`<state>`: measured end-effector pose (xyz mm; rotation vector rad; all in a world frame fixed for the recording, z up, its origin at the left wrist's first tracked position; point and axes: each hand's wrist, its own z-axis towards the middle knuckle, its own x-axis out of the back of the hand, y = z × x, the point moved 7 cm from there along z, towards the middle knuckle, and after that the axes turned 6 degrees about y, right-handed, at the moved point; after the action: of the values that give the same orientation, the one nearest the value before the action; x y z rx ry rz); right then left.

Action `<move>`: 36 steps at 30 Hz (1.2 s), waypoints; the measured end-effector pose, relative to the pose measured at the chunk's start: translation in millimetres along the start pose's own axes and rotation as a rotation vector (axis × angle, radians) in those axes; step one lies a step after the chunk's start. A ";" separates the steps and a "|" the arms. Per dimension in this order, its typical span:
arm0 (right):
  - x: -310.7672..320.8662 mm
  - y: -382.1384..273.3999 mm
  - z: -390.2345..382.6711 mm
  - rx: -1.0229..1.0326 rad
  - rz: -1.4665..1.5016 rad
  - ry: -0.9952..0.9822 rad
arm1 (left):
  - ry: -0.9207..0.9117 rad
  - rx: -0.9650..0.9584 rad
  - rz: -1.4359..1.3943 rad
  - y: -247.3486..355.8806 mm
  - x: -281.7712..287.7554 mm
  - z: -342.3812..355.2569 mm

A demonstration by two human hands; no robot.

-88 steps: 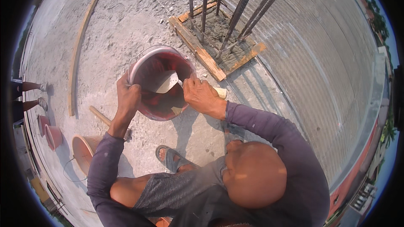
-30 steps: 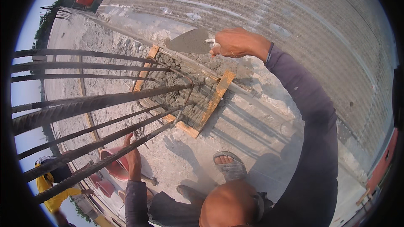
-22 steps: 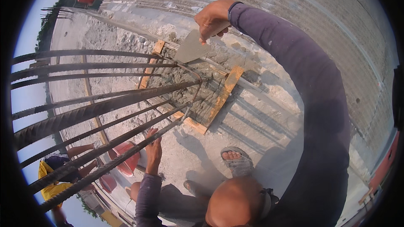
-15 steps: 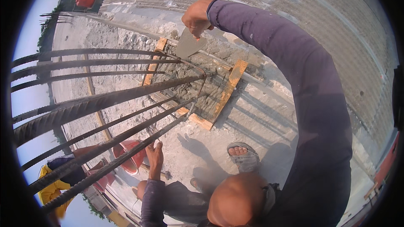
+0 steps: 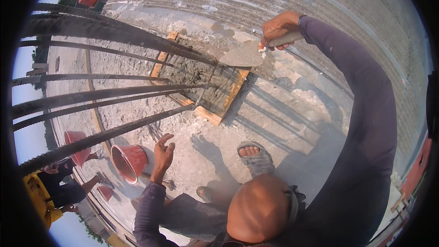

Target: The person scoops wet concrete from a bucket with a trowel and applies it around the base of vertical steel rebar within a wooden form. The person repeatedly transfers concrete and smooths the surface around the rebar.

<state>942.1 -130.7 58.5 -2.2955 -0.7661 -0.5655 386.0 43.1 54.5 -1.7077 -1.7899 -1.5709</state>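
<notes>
My right hand (image 5: 281, 28) grips a trowel (image 5: 241, 56) by its handle. The trowel's flat, mortar-coated blade is over the far right corner of a wooden form (image 5: 234, 92). Inside that form lies rough wet concrete (image 5: 190, 71), with rebar rods (image 5: 114, 128) rising out of it toward the left. Near the lowest rod, my left hand (image 5: 163, 155) is raised with its fingers apart and nothing in them. A red bucket (image 5: 130, 161) stands just left of that hand, its mouth tipped toward me.
Corrugated roofing (image 5: 274, 0) slopes along the far side. At the lower left, a co-worker in a yellow shirt (image 5: 39, 196) is beside a second red bucket (image 5: 77, 147). A long wooden strip (image 5: 97, 119) crosses the rough concrete slab (image 5: 123, 64). My sandalled foot (image 5: 256, 158) is on the slab.
My right hand has swung the trowel rightward, from the form's far side to its right corner. My left hand has come away from the lowest rod and opened. The view has shifted.
</notes>
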 end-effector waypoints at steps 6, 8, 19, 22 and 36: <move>-45.2 21.7 -36.2 -0.056 -0.054 0.039 | -0.069 -0.070 0.103 2.9 9.6 -7.5; -47.6 24.4 -39.6 -0.012 -0.135 0.074 | -0.084 -0.109 0.145 8.5 13.4 -14.1; -160.2 1.4 -155.2 -0.193 0.864 0.176 | -0.177 -0.172 0.307 -5.2 65.9 -49.3; -241.7 -54.6 -159.0 -0.241 1.033 0.039 | -0.193 -0.188 0.237 -17.9 55.2 -46.9; -288.2 -109.1 -101.0 -0.232 1.163 0.186 | -0.270 -0.335 -0.006 -23.5 35.1 -78.1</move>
<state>639.8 -239.6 14.1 -2.3660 0.7623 -0.2888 317.8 9.4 100.3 -2.1580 -1.7208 -1.7987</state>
